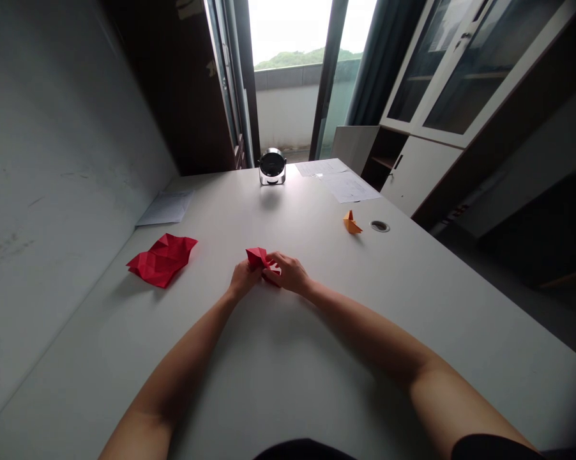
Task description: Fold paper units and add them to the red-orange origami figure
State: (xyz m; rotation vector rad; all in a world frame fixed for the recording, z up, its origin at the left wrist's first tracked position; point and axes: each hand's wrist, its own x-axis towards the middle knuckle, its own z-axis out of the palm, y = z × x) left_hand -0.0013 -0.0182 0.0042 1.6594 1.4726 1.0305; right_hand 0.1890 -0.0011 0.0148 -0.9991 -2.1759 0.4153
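Observation:
A small folded red paper piece (258, 256) lies at the middle of the white table (288, 358). Both my hands meet on it. My left hand (242, 279) pinches its near left side, fingers closed. My right hand (290, 273) grips its right side, fingers curled over the paper. Part of the paper is hidden under my fingers.
A creased red paper sheet (162, 259) lies to the left. An orange folded paper figure (351, 223) sits to the right beside a round cable hole (379, 226). A small desk fan (272, 167) and white sheets (345, 185) are at the far edge. Another white sheet (166, 207) lies by the left wall.

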